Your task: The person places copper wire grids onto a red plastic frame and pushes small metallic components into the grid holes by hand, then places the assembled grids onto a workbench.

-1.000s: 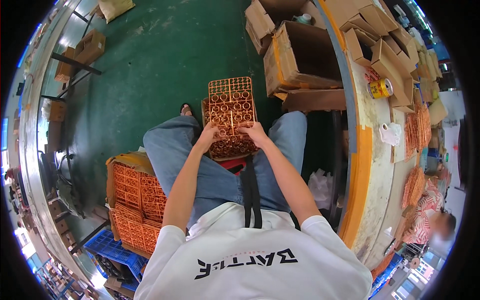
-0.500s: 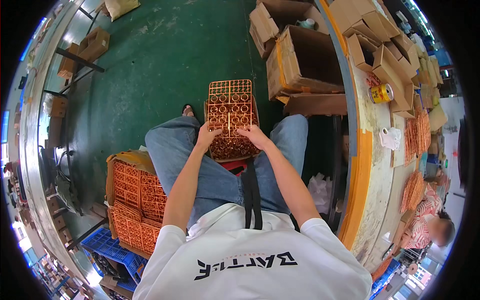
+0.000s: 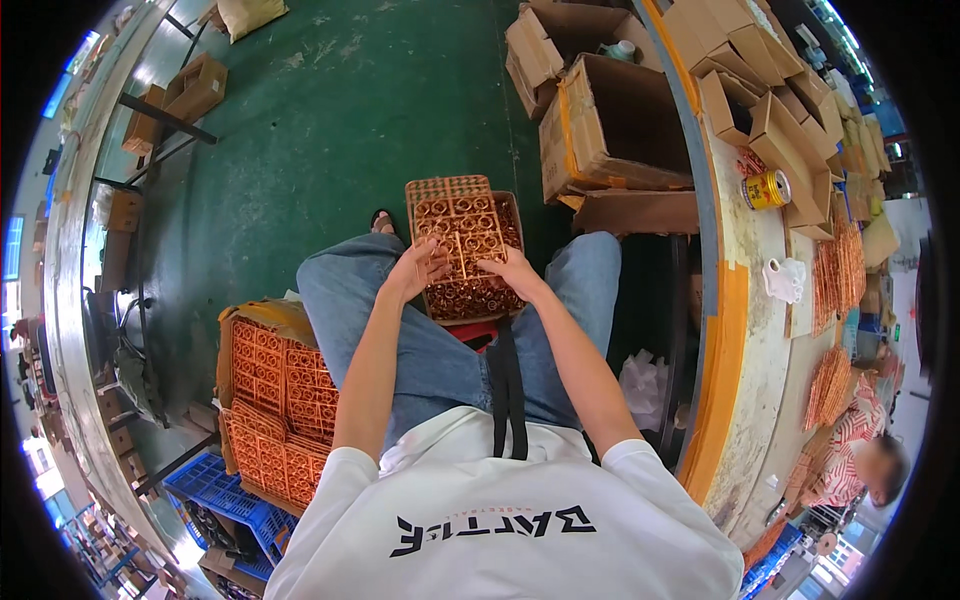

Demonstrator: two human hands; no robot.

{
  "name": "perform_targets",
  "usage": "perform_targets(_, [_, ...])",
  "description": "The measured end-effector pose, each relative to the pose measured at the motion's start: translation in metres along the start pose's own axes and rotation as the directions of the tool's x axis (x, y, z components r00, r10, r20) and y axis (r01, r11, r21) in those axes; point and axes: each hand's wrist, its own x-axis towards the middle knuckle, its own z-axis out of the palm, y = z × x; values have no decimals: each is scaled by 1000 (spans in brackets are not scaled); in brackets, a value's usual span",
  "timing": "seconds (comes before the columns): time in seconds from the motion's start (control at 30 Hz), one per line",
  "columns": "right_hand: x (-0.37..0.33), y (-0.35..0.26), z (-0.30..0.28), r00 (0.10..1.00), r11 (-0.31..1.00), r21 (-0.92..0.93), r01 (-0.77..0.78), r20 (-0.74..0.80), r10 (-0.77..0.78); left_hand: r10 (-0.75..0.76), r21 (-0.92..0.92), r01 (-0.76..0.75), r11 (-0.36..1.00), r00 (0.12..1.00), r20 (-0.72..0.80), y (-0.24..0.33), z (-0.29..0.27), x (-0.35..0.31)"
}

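A copper-coloured moulded plastic frame point(image 3: 456, 215) with rows of rings stands tilted above a box of loose copper-coloured rings point(image 3: 470, 300) between my knees. My right hand point(image 3: 516, 272) grips the frame by its lower right part, thumb on the near face. My left hand point(image 3: 414, 268) is at the frame's lower left, fingers loosely apart and lying over its face. Whether those fingers touch the frame is hard to tell. The box sits on something red, and its far side is partly hidden behind the frame.
Left of my leg, a carton point(image 3: 228, 345) holds stacked copper-coloured frames above a blue crate point(image 3: 215, 490). Cardboard boxes point(image 3: 600, 125) stand ahead at right. Along the right runs a workbench point(image 3: 745, 370) with a yellow can point(image 3: 766, 189), a white roll and more frames. A person point(image 3: 850, 460) sits beyond it.
The frame has tipped and turned slightly leftward. My left hand has loosened from its lower edge, and its fingers have spread over the face. My right hand keeps its hold.
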Motion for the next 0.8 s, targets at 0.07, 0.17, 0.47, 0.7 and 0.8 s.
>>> perform_targets(0.07, [3,6,0,994,994,-75,82,-68,-87,-82,53,82,995,997,4,3,-3,-3])
perform_targets(0.17, [6,8,3,981,983,2,182,-74,-181,-56,163,67,984,996,-71,-6,-10,2])
perform_targets(0.47, [9,9,-6,993,941,339,-7,-110,48,248,364,-169,916,952,-179,-8,-12,6])
perform_targets(0.7, [11,14,-13,994,991,131,10,-109,4,273,418,-200,886,954,-122,-6,-12,6])
perform_targets(0.8, [13,23,-12,981,999,-27,32,-192,-36,250,375,-199,905,964,-92,-7,-3,4])
